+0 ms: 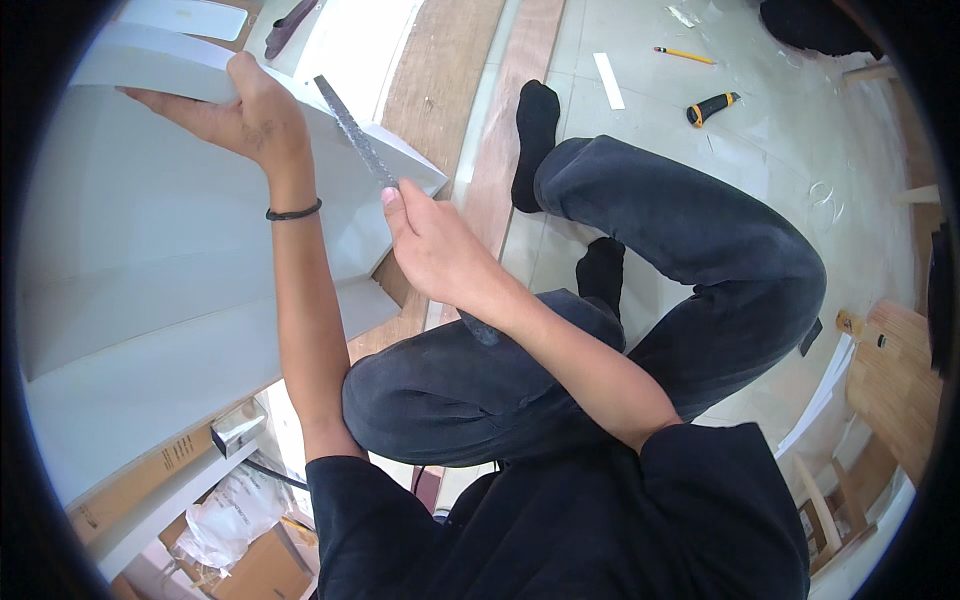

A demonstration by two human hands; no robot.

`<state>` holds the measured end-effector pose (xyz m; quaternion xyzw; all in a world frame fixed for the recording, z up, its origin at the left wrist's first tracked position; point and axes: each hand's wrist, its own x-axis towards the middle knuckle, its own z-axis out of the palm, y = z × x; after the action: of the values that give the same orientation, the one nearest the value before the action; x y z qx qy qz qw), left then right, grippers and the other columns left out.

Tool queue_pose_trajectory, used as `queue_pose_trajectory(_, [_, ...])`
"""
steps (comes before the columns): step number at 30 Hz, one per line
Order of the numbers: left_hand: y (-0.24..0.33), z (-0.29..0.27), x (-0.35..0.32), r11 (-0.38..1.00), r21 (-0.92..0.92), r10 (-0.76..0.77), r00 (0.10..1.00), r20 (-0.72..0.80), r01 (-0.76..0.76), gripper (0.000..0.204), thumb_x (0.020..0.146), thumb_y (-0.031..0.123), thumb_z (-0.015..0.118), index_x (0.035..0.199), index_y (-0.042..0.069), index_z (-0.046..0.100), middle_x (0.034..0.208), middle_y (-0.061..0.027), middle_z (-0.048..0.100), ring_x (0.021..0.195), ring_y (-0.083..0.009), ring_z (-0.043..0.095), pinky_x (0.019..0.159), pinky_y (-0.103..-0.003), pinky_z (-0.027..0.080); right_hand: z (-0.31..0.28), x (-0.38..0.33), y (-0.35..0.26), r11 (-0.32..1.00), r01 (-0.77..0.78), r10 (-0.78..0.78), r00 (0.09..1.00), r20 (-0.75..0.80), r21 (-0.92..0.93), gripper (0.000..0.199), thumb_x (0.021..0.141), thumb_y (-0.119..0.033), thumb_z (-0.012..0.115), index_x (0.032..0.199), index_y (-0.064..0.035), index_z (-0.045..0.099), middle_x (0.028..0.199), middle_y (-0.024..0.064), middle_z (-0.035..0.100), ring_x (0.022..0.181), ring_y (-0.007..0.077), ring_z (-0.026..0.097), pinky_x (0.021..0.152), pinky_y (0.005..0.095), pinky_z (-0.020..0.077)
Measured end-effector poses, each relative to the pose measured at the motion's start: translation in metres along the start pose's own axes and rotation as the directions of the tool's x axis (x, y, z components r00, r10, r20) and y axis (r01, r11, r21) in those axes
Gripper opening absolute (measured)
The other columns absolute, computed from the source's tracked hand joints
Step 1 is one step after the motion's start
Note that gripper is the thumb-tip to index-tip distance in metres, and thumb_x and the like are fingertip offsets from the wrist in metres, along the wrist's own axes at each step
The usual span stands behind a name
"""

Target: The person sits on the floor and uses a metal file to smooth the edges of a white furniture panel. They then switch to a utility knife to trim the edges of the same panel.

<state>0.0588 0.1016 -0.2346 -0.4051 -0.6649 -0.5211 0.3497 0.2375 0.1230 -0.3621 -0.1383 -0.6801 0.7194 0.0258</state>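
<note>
A large white panelled piece (pixel 150 190), shaped like an open cabinet or box, fills the left side. My left hand (pixel 262 125) grips its upper edge, thumb on one face and fingers stretched along the other. My right hand (pixel 438 245) is closed round a metal file (pixel 355 130). Pale dust speckles the file's blade, which points up and left beside the panel edge, apart from my left hand. The dark handle end sticks out below my right hand, above my thigh.
Wooden boards (pixel 515 120) lie on the tiled floor beyond the panel. A yellow-and-black utility knife (pixel 711 109), a yellow pencil (pixel 685 55) and a white strip (pixel 608 81) rest farther right. Wooden furniture (pixel 893 370) stands at the right; a plastic bag (pixel 235 515) sits lower left.
</note>
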Motion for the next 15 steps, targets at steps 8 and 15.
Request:
queue_pose_trajectory(8, [0.002, 0.001, 0.003, 0.999, -0.01, 0.041, 0.999, 0.002, -0.041, 0.09, 0.075, 0.002, 0.048, 0.153, -0.006, 0.005, 0.16, -0.0281, 0.002, 0.15, -0.0396, -0.001, 0.121, -0.044, -0.003, -0.017, -0.013, 0.005, 0.991, -0.126, 0.127, 0.991, 0.043, -0.04, 0.044, 0.107, -0.031, 0.03, 0.109, 0.0069, 0.051, 0.096, 0.0335, 0.06, 0.099, 0.047, 0.06, 0.087, 0.0489, 0.0443])
queue_pose_trajectory(15, [-0.002, 0.002, 0.001, 0.995, 0.087, 0.055, 0.998, -0.012, -0.054, 0.091, 0.074, 0.0, 0.048, 0.154, -0.004, 0.004, 0.16, -0.0279, 0.002, 0.15, -0.0395, 0.0, 0.121, -0.044, -0.003, -0.014, -0.009, 0.012, 0.989, -0.144, 0.141, 0.988, -0.06, -0.044, 0.045, 0.107, -0.034, 0.03, 0.107, 0.0053, 0.051, 0.098, 0.0336, 0.06, 0.101, 0.0505, 0.057, 0.088, 0.0501, 0.0445])
